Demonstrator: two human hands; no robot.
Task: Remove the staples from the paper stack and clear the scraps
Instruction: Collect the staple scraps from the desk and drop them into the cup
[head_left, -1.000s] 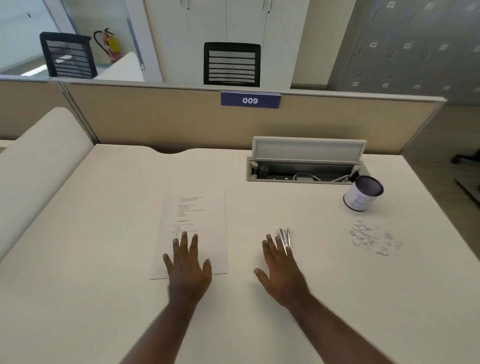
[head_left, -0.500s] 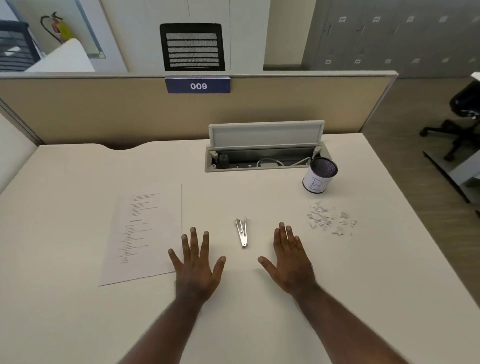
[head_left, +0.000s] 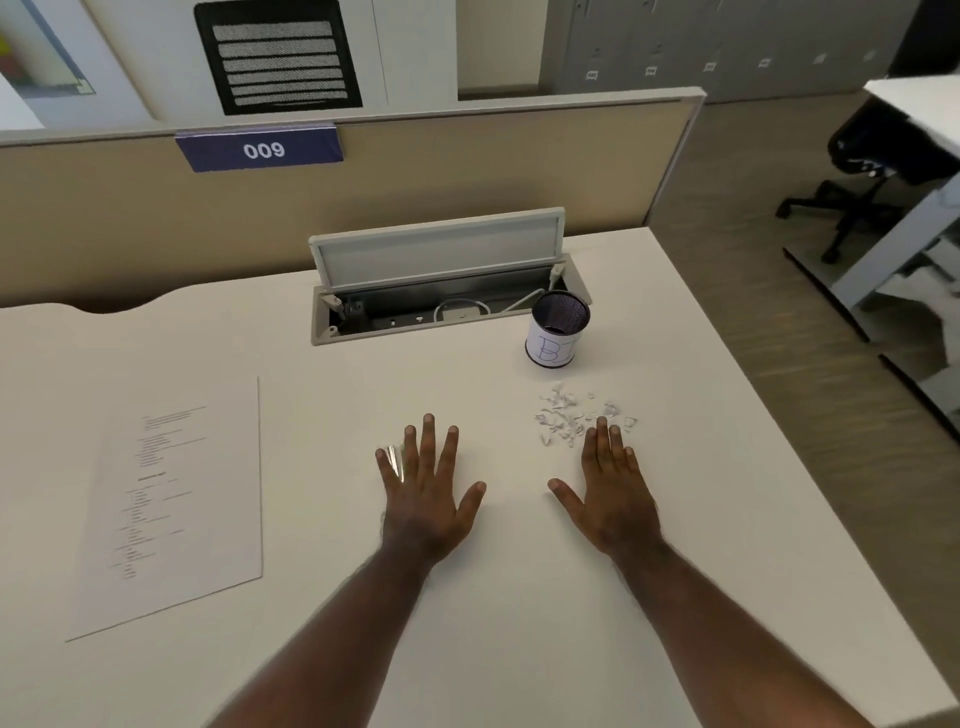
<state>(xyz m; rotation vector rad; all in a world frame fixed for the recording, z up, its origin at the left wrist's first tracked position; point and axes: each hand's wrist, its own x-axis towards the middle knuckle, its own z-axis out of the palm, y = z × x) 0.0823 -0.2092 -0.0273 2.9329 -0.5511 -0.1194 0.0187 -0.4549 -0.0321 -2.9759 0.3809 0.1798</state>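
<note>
Head view: looking down on a pale table (head_left: 493, 623) with both hands laid on it.
Paper stack: a printed paper stack (head_left: 171, 509) lies flat, well to the left of the left hand.
Staple remover: a small shiny metal tool (head_left: 393, 458) lies partly under the outer fingers of the left hand; only its tip shows.
Scraps: a loose heap of small white scraps (head_left: 566, 415) lies just beyond the right hand, whose fingertips reach its near edge.
Left hand: the left hand (head_left: 427, 493) lies palm down, fingers straight and spread, gripping nothing.
Right hand: the right hand (head_left: 613, 491) lies palm down, fingers straight, thumb out, holding nothing.
Cup: a mesh cup (head_left: 558, 328) with a white paper label stands upright beyond the scraps.
Cable box: an open cable box (head_left: 441, 291) is sunk in the table, just left of the cup, lid raised.
Partition: a beige partition (head_left: 363, 197) with a "009" sign (head_left: 260, 149) stands behind the cable box.
</note>
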